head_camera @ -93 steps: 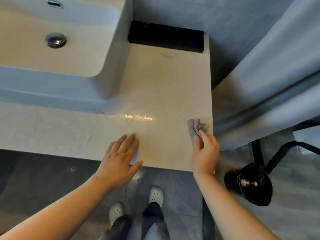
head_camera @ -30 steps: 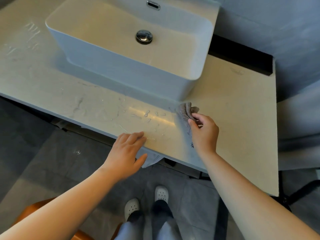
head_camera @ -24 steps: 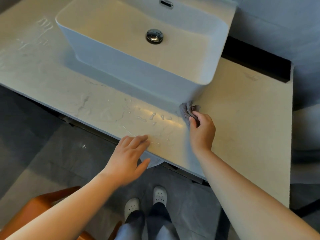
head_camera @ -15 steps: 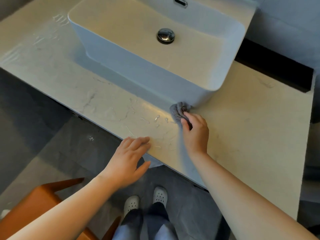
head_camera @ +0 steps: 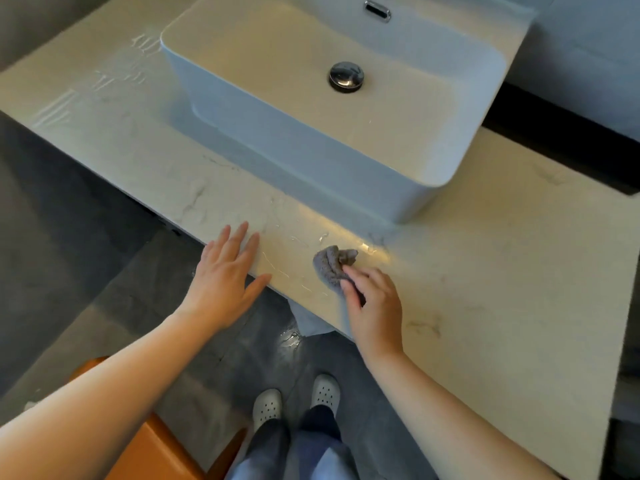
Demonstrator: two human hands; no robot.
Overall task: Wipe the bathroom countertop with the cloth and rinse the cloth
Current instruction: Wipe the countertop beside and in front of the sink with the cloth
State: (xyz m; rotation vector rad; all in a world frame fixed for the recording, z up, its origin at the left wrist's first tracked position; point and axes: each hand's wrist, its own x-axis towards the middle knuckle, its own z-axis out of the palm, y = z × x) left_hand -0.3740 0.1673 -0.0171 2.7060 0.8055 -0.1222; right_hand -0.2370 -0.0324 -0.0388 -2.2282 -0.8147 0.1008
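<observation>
Two grips meet the desk (head_camera: 502, 271): the right grip (head_camera: 374, 299) pinches the bunched cloth (head_camera: 329, 265) at its fingertips; the left grip (head_camera: 225, 271) rests flat, released. Firm, overlapping strokes through the wet streaks (head_camera: 298, 244) to its left should serve best.

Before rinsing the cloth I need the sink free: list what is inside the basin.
Inside the basin only a round metal drain stopper and an overflow slot show. Its near inner wall faces away and cannot be seen.

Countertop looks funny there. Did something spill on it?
Yes. Wet streaks and droplets glisten on the countertop in front of the sink, just left of the cloth held by the right hand.
</observation>
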